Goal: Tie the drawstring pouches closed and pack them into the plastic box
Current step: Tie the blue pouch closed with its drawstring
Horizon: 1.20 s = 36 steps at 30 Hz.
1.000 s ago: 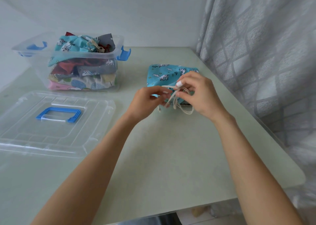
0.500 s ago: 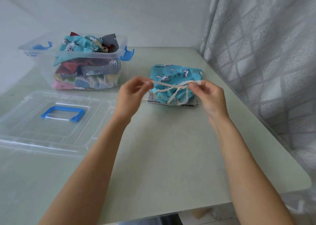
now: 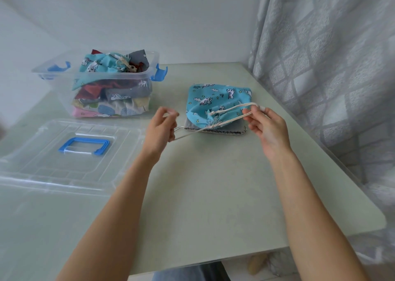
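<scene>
A turquoise unicorn-print drawstring pouch point(image 3: 215, 103) lies on the table, its mouth gathered toward me, on top of a grey pouch point(image 3: 226, 128). My left hand point(image 3: 160, 128) pinches the cream drawstring point(image 3: 188, 134) loop to the pouch's left. My right hand point(image 3: 267, 128) pinches the other cord loop on the right. Both cords run taut from the gathered mouth. The clear plastic box point(image 3: 154, 56) with blue latches stands at the back left, filled with several patterned pouches.
The box's clear lid point(image 3: 42, 169) with a blue handle lies flat at the left. A grey patterned curtain point(image 3: 331, 56) hangs along the table's right edge. The pale green table point(image 3: 213, 195) ends close to my body.
My hands have pulled farther apart, drawing the cords sideways. The pouch's mouth has cinched tighter into a gathered point.
</scene>
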Motion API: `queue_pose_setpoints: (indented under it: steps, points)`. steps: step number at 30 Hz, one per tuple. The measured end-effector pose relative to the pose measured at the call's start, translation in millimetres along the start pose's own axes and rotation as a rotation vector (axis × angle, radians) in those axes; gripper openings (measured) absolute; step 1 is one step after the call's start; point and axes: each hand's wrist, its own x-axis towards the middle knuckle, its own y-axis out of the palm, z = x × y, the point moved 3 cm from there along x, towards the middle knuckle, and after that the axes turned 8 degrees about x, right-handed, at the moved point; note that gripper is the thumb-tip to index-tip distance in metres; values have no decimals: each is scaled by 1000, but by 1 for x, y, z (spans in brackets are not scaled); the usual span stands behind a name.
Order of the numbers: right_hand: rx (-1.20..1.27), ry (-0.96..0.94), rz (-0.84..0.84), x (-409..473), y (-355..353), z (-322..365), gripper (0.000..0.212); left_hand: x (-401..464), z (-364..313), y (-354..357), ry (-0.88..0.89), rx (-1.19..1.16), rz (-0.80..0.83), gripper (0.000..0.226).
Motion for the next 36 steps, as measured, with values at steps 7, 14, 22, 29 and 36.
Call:
queue_pose_setpoints:
  steps: [7,14,22,29,36]
  points:
    - [-57,32,-53,3,-6,-4,17,-8,0,13,366,895,62,15]
    - [-362,-71,-281,12,-23,-9,19,0,0,9,395,1041,-28,20]
    - [-1269,-301,105,4,-9,-9,24,-2,6,7,453,983,95,14]
    - [-1385,-326,553,-5,9,-28,19,0,13,8,418,1056,123,15]
    - [-575,-62,580,-18,21,1,13,3,19,6,440,1050,104,17]
